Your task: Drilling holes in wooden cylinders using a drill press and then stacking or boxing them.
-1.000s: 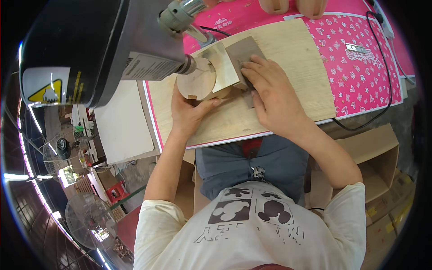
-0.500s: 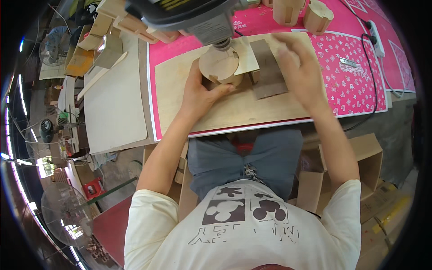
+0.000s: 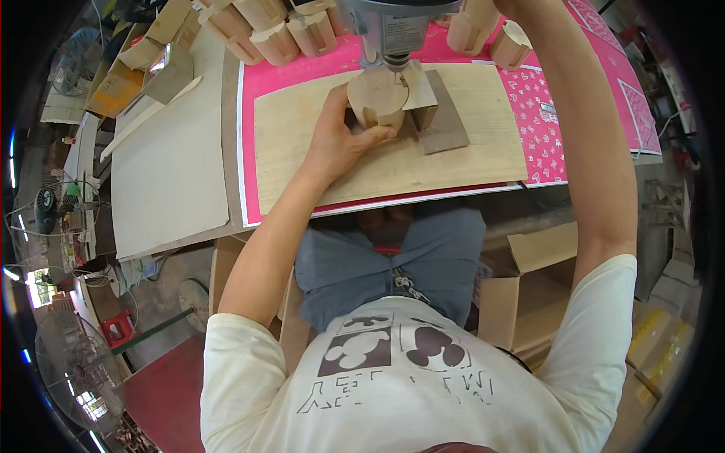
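My left hand (image 3: pixel 340 140) grips a round, slotted wooden piece (image 3: pixel 375 102) that stands on a plywood board (image 3: pixel 317 158). The piece sits directly beneath the grey head and spindle of a drill press (image 3: pixel 396 26). A small wooden block (image 3: pixel 419 90) and a grey flat sheet (image 3: pixel 445 124) lie just right of the piece. My right forearm (image 3: pixel 596 151) reaches up past the top edge of the picture, so the hand itself is out of sight.
The board lies on a pink patterned mat (image 3: pixel 544 113). Several similar wooden cylinders stand at the back left (image 3: pixel 279 34) and back right (image 3: pixel 510 41). A pale panel (image 3: pixel 166 174) lies to the left, an open cardboard box (image 3: pixel 529 279) by my right knee, and fans (image 3: pixel 75 370) on the floor.
My right hand left the grey sheet and rose out of the top of the picture. My left hand kept hold of the round piece, now under the spindle.
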### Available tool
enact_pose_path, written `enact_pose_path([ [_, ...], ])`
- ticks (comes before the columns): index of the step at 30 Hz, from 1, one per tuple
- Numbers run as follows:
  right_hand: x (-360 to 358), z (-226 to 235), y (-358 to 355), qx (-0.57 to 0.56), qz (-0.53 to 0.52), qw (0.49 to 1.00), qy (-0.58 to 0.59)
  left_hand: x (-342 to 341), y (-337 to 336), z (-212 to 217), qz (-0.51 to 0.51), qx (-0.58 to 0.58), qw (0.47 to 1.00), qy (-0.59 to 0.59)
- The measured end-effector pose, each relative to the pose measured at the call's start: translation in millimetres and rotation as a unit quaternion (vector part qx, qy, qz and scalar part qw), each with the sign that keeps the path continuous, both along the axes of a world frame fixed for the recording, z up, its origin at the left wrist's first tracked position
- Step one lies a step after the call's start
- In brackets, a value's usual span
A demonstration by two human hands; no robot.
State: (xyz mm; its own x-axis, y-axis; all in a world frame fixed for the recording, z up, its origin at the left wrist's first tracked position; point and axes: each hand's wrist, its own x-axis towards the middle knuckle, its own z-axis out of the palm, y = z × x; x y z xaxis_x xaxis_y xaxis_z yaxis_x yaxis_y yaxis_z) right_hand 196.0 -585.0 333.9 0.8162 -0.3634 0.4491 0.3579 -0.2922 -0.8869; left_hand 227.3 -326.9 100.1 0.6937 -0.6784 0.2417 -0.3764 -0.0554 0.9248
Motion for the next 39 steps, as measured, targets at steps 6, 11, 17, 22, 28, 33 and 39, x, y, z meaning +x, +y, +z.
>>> enact_pose_path([
  [6, -19, 3, 2, -0.048, -0.002, 0.999, -0.02, 1, -1, -1, -0.006, -0.012, 1.0, 0.003],
  [11, -38, -1, 21, -0.046, -0.045, 0.997, -0.05, 3, -1, -3, -0.004, -0.008, 1.0, -0.008],
  [17, -78, -34, 44, -0.162, -0.14, 0.965, -0.151, 3, -1, -1, 0.001, 0.013, 1.0, -0.009],
  [22, -99, -76, 53, -0.154, -0.114, 0.964, -0.187, 2, 0, 1, -0.002, 0.012, 1.0, -0.002],
  [28, -99, -83, 50, -0.189, -0.135, 0.953, -0.193, 3, 1, 2, 0.001, 0.022, 1.0, 0.001],
  [33, -55, -43, 16, -0.169, -0.117, 0.961, -0.184, 3, -1, -2, -0.001, 0.006, 1.0, 0.001],
  [39, 21, -28, -15, -0.022, -0.011, 0.997, -0.074, 5, -2, -7, -0.003, -0.013, 1.0, 0.001],
])
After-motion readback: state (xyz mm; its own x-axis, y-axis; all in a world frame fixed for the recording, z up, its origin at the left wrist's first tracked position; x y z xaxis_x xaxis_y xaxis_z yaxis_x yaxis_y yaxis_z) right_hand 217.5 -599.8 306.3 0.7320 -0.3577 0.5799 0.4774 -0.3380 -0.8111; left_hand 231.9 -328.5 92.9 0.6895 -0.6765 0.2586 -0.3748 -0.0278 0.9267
